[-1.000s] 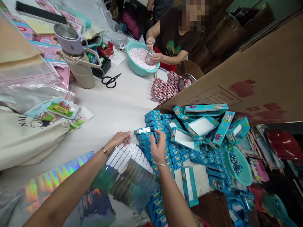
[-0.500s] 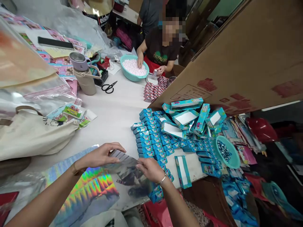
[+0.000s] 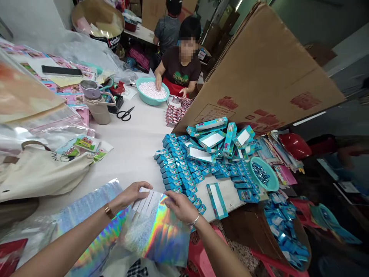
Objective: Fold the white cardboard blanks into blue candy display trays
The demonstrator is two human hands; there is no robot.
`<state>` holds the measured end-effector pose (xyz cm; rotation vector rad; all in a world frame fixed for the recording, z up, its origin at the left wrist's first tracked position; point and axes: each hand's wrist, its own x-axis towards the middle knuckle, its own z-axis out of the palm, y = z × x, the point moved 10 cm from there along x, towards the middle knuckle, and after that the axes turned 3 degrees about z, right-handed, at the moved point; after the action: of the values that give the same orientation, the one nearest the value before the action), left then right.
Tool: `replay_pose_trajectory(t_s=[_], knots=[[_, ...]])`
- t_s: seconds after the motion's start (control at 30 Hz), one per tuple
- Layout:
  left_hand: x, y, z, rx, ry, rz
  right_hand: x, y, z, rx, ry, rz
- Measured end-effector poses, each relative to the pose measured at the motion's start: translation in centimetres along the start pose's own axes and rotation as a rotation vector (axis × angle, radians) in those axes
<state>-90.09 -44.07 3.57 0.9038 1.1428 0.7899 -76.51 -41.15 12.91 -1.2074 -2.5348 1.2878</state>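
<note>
A shiny holographic sheet [image 3: 164,234] with pale strips along its left edge is held up over the front of the table. My left hand [image 3: 133,195] is closed on its top left part, where the strips are. At the top edge, further right, my right hand [image 3: 183,207] pinches the same sheet between thumb and fingers. Beneath and to the left, more holographic sheeting [image 3: 90,204] lies on the white table [image 3: 127,154]. Rows of small blue boxes [image 3: 170,171] stand just beyond my right hand.
Open blue display boxes [image 3: 211,138] are heaped behind the rows, against a large cardboard sheet [image 3: 259,77]. A teal bowl [image 3: 272,179] sits right. Scissors [image 3: 125,114], a tumbler [image 3: 98,109] and a canvas bag [image 3: 54,169] are left. A co-worker [image 3: 180,69] reaches into another bowl [image 3: 152,100].
The sheet has tilted between my hands, its face turning from dull grey to bright rainbow. My view has shifted, so the table things sit further left in it. Both hands keep their hold.
</note>
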Motion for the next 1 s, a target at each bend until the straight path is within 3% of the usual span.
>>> replay_pose_trajectory(t_s=[0.13, 0.23, 0.43, 0.53, 0.7, 0.87, 1.0], knots=[[-1.1, 3.3, 1.7, 0.528, -0.062, 0.268, -0.8, 0.0, 0.7, -0.053, -0.032, -0.01], [-1.6, 4.9, 3.6, 0.675, -0.127, 0.352, -1.2, -0.5, 0.7, -0.031, -0.052, -0.041], [-1.6, 5.4, 5.1, 0.419, -0.086, 0.31, -1.7, 0.5, -0.3, -0.036, -0.025, 0.02], [-1.3, 3.3, 5.3, 0.218, 0.02, 0.235, -1.9, 1.4, 0.1, -0.055, -0.031, 0.054], [-0.8, -1.2, 6.1, 0.017, 0.134, 0.101, -1.6, 0.5, 1.0, -0.046, 0.067, -0.031], [0.0, -1.5, 5.3, -0.04, 0.182, 0.129, -1.3, -0.4, 2.4, -0.219, 0.224, -0.093], [1.3, -2.5, 4.8, -0.069, 0.13, 0.054, -1.1, -0.2, 3.1, -0.294, 0.266, -0.104]])
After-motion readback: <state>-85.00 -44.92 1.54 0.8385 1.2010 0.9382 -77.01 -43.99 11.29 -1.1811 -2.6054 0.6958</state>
